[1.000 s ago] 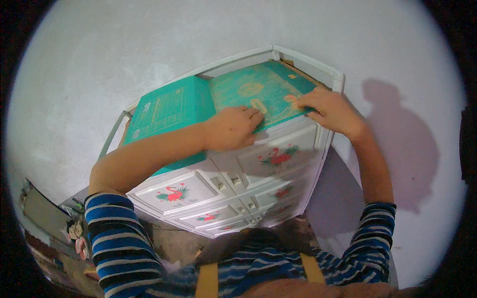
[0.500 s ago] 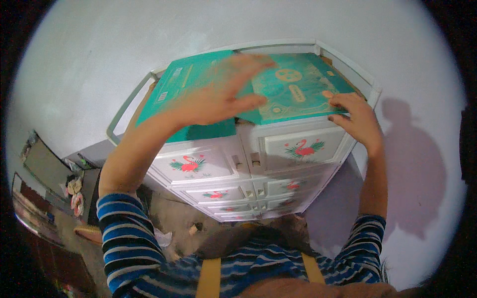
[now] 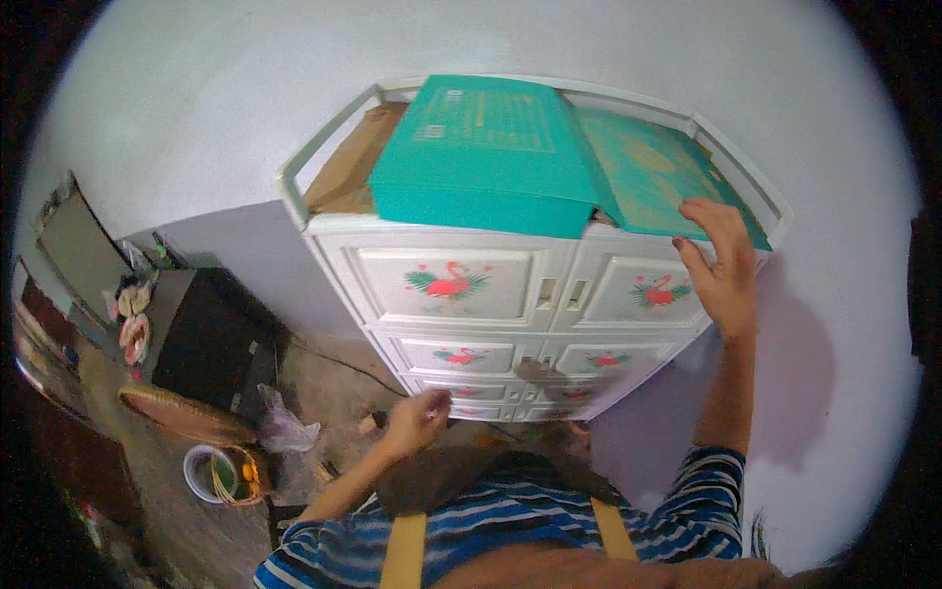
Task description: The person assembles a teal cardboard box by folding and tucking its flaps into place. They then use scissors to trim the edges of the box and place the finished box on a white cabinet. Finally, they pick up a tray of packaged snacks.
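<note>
A green box (image 3: 486, 147) with pale gold print rests on top of a white cabinet (image 3: 334, 240) whose doors carry flamingo pictures. Beside it, to the right, a flatter green panel (image 3: 643, 167) with gold decoration lies lower; whether it belongs to the same box I cannot tell. My right hand (image 3: 724, 260) is at the panel's front right corner, thumb and fingers apart, apparently holding nothing. Low in front of the cabinet's lower doors is my left hand (image 3: 417, 427), its fingers curled in, with no object plainly visible in them.
Brown cardboard (image 3: 353, 162) lies left of the green box, inside the cabinet's white top rail (image 3: 329, 147). At left on the floor are a dark box-shaped unit (image 3: 211, 339), a woven tray (image 3: 182, 414), a white bucket (image 3: 203, 476) and a plastic bag (image 3: 287, 422). Walls stand behind and right.
My left hand has come off the green box and dropped down in front of the cabinet. My right hand stays by the panel's right corner. The view has shifted, showing more floor at left.
</note>
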